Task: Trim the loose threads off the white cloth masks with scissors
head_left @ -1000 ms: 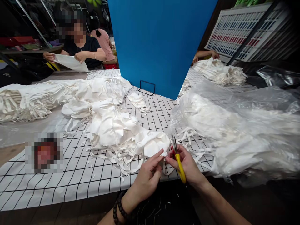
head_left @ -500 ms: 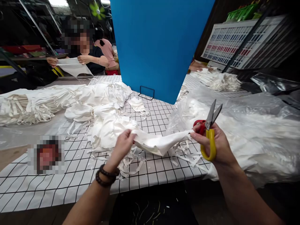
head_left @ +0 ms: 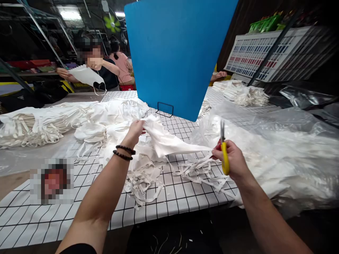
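A white fabric piece (head_left: pixel 169 143) is held stretched between the two hands above the near half of the worktop (head_left: pixel 87 208), which is covered with a white sheet ruled in black squares. The left hand (head_left: pixel 135 129) is closed on the far end of the piece, the fingers curled into the cloth; a dark bead bracelet (head_left: pixel 124 152) is worn on that wrist. The right hand (head_left: pixel 233 160) is pinched on the near, pointed end of the piece, and a pair of scissors (head_left: pixel 224 151) with one yellow and one red handle is gripped in the same hand, the blades standing upright and seen edge-on, so it cannot be told whether they are parted. Under the stretched piece, near the worktop's front edge, a litter of white strips (head_left: pixel 196 173) is spread. A heap of white fabric pieces (head_left: pixel 111 116) is piled just behind the left hand and runs toward the left edge. A clear plastic bag (head_left: pixel 278 151) filled with white fabric is laid along the right edge, touching the right hand's side. A blue board (head_left: pixel 177 53) is stood upright in a wire holder at the middle of the worktop. At the far left corner, a white piece is held up by another person (head_left: pixel 103 68).
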`<move>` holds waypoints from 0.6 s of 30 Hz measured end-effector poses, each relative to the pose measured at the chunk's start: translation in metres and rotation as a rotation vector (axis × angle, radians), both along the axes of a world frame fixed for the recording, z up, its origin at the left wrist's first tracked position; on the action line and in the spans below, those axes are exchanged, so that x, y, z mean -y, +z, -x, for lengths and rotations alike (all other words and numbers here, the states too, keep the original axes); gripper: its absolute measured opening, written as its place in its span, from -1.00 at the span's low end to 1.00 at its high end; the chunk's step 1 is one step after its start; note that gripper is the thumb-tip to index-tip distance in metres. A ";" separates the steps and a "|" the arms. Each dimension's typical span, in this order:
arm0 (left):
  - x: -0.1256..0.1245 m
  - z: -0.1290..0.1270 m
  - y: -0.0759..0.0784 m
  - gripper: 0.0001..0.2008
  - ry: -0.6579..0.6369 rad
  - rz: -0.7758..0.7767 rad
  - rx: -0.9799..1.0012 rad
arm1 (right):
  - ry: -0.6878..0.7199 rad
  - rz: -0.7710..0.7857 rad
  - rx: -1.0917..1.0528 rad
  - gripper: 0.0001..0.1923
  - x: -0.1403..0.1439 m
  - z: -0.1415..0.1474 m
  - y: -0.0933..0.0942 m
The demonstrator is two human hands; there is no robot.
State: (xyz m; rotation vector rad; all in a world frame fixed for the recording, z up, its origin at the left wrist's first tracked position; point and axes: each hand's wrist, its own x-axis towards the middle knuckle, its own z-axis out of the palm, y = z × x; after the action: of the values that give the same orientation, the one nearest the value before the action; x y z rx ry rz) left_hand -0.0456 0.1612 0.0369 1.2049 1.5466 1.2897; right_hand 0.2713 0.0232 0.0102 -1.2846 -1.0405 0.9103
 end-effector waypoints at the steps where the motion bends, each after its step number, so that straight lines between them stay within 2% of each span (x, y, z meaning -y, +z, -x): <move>1: 0.007 -0.003 -0.007 -0.81 -0.006 0.004 -0.078 | 0.001 0.039 0.011 -0.66 -0.003 0.001 -0.006; 3: 0.029 -0.012 -0.021 -0.72 -0.026 -0.009 -0.242 | 0.012 0.111 0.020 -0.62 -0.006 0.004 -0.017; 5: 0.055 -0.025 -0.034 -0.72 -0.093 -0.014 -0.391 | 0.032 0.137 0.019 -0.60 -0.008 0.008 -0.023; 7: 0.076 -0.042 -0.048 -0.67 -0.202 0.028 -0.509 | 0.055 0.150 0.016 -0.59 -0.007 0.011 -0.024; 9: 0.087 -0.058 -0.063 -0.57 -0.280 0.084 -0.606 | 0.078 0.145 0.004 -0.60 -0.004 0.014 -0.022; 11: 0.087 -0.071 -0.076 -0.56 -0.301 0.127 -0.684 | 0.098 0.121 -0.023 -0.60 -0.001 0.016 -0.018; 14: 0.077 -0.082 -0.090 -0.66 -0.292 0.173 -0.746 | 0.119 0.083 -0.058 -0.60 0.006 0.016 -0.013; 18: 0.065 -0.082 -0.096 -0.82 -0.294 0.233 -0.694 | 0.128 0.086 -0.056 -0.58 0.012 0.015 -0.014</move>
State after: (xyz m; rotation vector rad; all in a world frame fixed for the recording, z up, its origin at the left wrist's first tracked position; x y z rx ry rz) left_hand 0.0367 0.0963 -0.0591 1.7483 1.8290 0.4919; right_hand 0.2559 0.0114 -0.0034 -1.2674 -1.0581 1.0925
